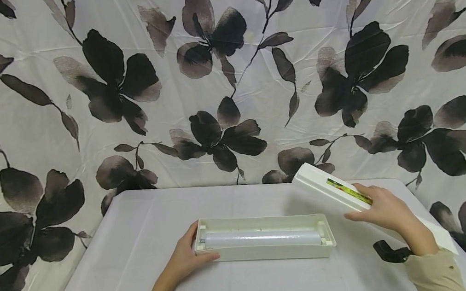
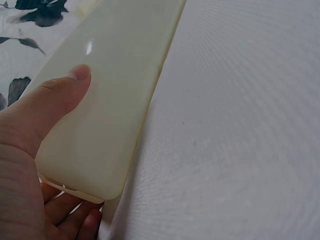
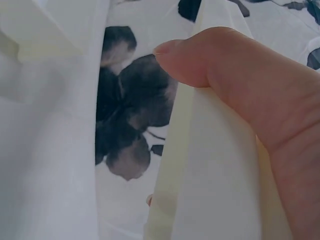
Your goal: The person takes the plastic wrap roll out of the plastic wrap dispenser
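A cream plastic cling film dispenser box (image 1: 273,252) lies open on the table, its long side facing me. Inside it a roll of cling film (image 1: 262,238) runs nearly the full length. My left hand (image 1: 183,260) grips the box's left end, the thumb on the front wall (image 2: 100,125) and the fingers behind and under the end. Raised above the table at the right, the long white lid (image 1: 317,185) tilts with its far end up and to the left. My right hand (image 1: 388,208) holds its near end beside a yellow-green label (image 1: 347,191).
A white cloth covers the table (image 1: 148,227). Behind it hangs a pale curtain (image 1: 278,90) with dark flowers. Something flat and white (image 1: 440,233) lies partly under the right forearm near the table's right edge.
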Available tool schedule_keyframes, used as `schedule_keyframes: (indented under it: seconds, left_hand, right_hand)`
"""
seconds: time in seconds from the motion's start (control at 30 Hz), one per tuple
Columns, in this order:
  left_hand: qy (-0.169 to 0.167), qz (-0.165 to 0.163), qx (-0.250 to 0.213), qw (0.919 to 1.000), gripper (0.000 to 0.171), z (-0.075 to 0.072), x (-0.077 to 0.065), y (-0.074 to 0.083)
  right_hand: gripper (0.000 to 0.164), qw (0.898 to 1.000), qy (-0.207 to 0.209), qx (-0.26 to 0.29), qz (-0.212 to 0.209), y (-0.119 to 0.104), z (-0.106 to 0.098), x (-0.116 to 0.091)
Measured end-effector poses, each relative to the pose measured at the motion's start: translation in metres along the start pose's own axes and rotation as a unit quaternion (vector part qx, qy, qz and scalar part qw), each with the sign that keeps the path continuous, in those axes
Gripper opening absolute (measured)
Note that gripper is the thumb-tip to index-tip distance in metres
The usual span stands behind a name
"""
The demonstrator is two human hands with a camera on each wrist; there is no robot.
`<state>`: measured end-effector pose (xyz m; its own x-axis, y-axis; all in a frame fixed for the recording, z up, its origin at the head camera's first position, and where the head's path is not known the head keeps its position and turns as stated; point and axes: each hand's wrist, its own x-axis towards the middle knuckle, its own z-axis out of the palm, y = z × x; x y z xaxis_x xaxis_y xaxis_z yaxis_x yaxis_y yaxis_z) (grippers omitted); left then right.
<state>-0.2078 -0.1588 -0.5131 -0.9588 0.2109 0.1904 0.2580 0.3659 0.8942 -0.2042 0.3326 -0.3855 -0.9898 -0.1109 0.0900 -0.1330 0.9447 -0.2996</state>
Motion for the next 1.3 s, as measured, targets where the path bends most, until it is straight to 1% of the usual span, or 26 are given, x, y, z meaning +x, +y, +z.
schedule_keyframes:
  seconds: [0.1,0.17,0.23,0.37,0.43,0.53,0.67,0.8,0.9,1.3]
  left_hand:
    - [-0.005,-0.004,0.002,1.0000,0.098,-0.002,-0.002,0.014]
    - [-0.005,-0.004,0.005,1.0000,0.097,-0.003,-0.002,0.015]
    - [-0.003,-0.002,0.007,1.0000,0.098,-0.001,-0.001,0.009]
    - [0.002,0.001,0.009,1.0000,0.101,0.002,0.003,-0.012]
    - [0.002,0.000,0.006,1.0000,0.103,0.003,0.005,-0.020]
    - [-0.001,0.002,0.000,1.0000,0.103,0.002,0.005,-0.025]
    - [-0.001,0.001,0.001,1.0000,0.103,0.002,0.005,-0.025]
    - [-0.001,0.002,0.009,1.0000,0.100,-0.001,0.000,0.000]
    - [-0.005,-0.001,0.008,1.0000,0.098,-0.004,-0.004,0.020]
    - [-0.003,0.000,0.012,0.9999,0.098,-0.004,-0.003,0.020]
  right_hand:
    - [0.100,1.000,-0.001,-0.003,0.008,0.006,-0.002,-0.004]
    - [0.100,1.000,0.001,-0.006,0.014,0.011,-0.002,-0.006]
    - [0.100,1.000,0.004,-0.008,0.017,0.015,-0.003,-0.007]
    - [0.101,1.000,0.009,-0.012,0.024,0.023,-0.004,-0.011]
    - [0.102,0.999,0.011,-0.017,0.029,0.026,-0.005,-0.013]
    - [0.104,0.998,0.004,-0.026,0.048,0.031,-0.006,-0.016]
    - [0.108,0.996,-0.011,-0.032,0.082,0.037,-0.007,-0.021]
    - [0.106,0.994,-0.017,-0.039,0.099,0.045,-0.006,-0.024]
    - [0.104,0.994,-0.014,-0.048,0.101,0.052,-0.005,-0.026]
    - [0.108,0.989,0.007,-0.073,0.129,0.073,-0.001,-0.033]
